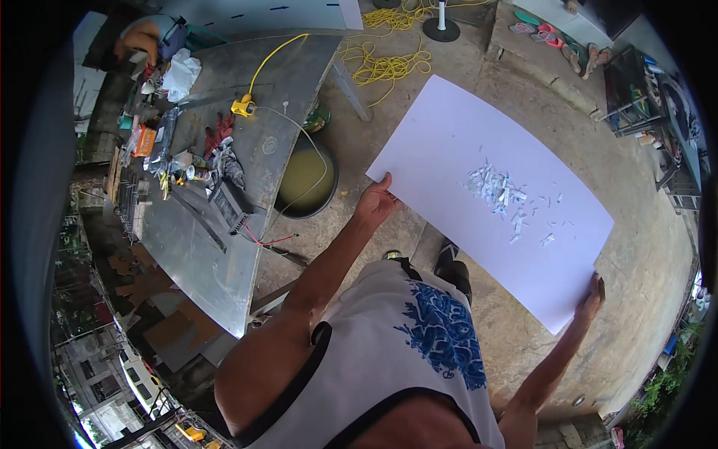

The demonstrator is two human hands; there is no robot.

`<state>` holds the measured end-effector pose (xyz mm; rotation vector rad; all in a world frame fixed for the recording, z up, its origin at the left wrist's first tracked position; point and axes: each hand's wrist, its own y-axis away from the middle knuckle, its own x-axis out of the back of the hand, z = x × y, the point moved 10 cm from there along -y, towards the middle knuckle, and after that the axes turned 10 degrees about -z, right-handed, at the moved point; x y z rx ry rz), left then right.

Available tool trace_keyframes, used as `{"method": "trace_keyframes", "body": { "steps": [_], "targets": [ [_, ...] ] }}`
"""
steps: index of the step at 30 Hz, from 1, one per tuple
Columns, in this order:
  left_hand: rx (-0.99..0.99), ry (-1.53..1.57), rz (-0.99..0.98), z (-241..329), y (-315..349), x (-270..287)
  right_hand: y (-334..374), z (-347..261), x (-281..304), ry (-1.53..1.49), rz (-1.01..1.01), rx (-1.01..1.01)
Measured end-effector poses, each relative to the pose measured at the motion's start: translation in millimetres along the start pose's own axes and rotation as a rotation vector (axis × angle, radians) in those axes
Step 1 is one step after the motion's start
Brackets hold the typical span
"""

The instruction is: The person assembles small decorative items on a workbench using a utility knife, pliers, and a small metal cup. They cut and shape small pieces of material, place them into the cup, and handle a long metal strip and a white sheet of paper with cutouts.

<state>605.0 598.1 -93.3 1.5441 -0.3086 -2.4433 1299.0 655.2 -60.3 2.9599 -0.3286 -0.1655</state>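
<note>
A large white sheet (434, 142) is held up in front of me, above the concrete floor. On its middle and right part lies a loose pile of small white and pale blue scraps (495, 185), with several stray bits scattered around it. My left hand (377, 199) grips the sheet by its near left corner, thumb on the upper face. At the near right edge my right hand (591, 298) holds the sheet, its fingers partly hidden beneath. Both arms are stretched out, with the sheet slanting between them.
To the left stands a metal worktable (202, 262) with a charger-like black box (229, 203), red gloves (219, 133) and a yellow power outlet (243, 105). Beside it sits a black basin (308, 179) of murky water. Yellow cord (385, 66) lies coiled on the floor. Another person (146, 41) crouches far left.
</note>
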Motion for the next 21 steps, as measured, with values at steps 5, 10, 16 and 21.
{"method": "trace_keyframes", "body": {
  "steps": [5, 10, 16, 21],
  "targets": [
    [-0.165, -0.015, -0.020, 35.7, -74.4, -73.8, -171.8, -87.7, -80.9, 0.069, -0.233, 0.058],
    [-0.307, -0.005, 0.011, 83.9, -140.1, -98.6, -292.8, -164.8, -178.7, 0.090, -0.340, 0.082],
    [-0.425, 0.041, 0.055, 153.8, -199.9, -140.1, -409.6, -245.0, -288.6, 0.110, -0.444, 0.117],
    [-0.631, 0.039, 0.143, 242.3, -209.7, -175.2, -490.7, -295.2, -446.5, 0.180, -0.674, 0.013]
  ]
}}
